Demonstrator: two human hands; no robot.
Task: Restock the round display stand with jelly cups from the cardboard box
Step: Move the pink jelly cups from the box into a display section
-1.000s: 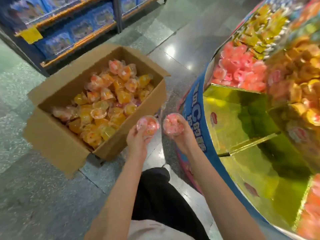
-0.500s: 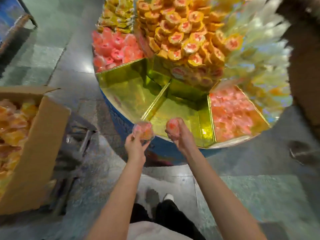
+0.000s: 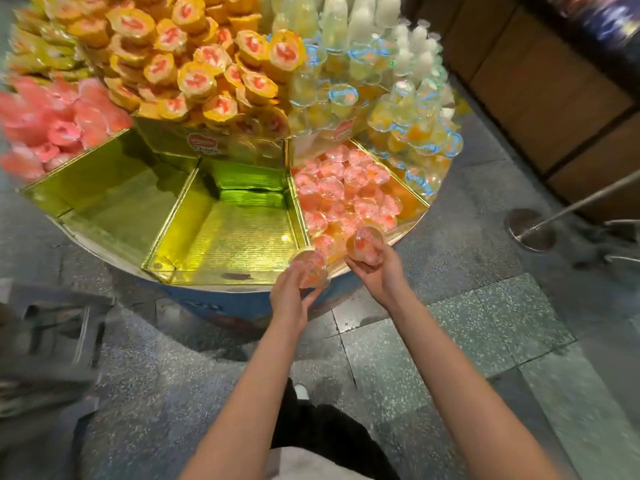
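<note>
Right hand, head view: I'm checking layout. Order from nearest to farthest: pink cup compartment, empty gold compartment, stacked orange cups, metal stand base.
From the right hand:
1. Pink cup compartment, just ahead.
2. Empty gold compartment, to its left.
3. Metal stand base, on the floor to the right.
4. Stacked orange cups, up at the back.

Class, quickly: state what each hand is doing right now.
Left hand: holding a jelly cup.
Right hand: holding another jelly cup.

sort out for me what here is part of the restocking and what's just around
Part of the job:
- left hand, holding a jelly cup
- right hand, holding another jelly cup
- round display stand
- pink-cup compartment

Just around:
- barrier post base
- wooden counter
</note>
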